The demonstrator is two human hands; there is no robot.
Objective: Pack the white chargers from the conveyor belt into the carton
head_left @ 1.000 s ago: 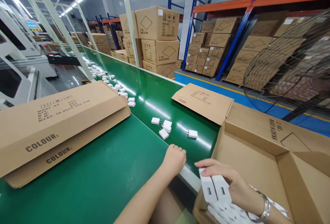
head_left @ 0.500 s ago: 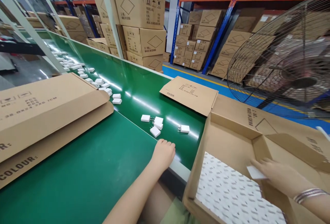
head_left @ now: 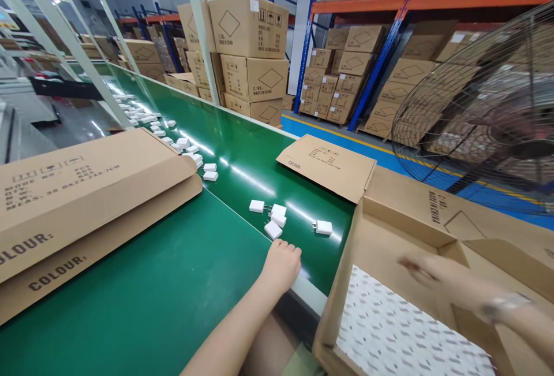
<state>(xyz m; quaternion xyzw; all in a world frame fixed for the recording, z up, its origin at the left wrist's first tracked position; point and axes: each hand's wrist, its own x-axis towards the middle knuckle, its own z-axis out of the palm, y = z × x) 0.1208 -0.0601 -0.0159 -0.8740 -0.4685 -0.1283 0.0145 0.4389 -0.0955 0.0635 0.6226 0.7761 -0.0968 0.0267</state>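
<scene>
My left hand (head_left: 283, 263) rests on the near edge of the green conveyor belt (head_left: 242, 182) with its fingers curled closed, the palm side hidden. Just beyond it lies a small cluster of white plug chargers (head_left: 273, 229), metal prongs showing on some. A single white charger (head_left: 323, 227) lies farther right on the belt. Over the open cardboard box (head_left: 389, 223), my right hand (head_left: 426, 269) is smeared by motion, so its fingers cannot be read. White chargers packed in tight rows (head_left: 402, 330) fill the near part of that box, prong slots or pins facing up.
Folded cardboard boxes (head_left: 95, 179) lie at left on the green work surface (head_left: 151, 283). More chargers (head_left: 182, 145) trail along the belt. Stacked cartons (head_left: 255, 75) stand behind it. A large wire-caged fan (head_left: 485, 110) is at right, before the racking (head_left: 385, 52).
My right hand has moved left over the box; the white charger it held is no longer visible in it. My left hand stays on the belt edge. The view has shifted slightly.
</scene>
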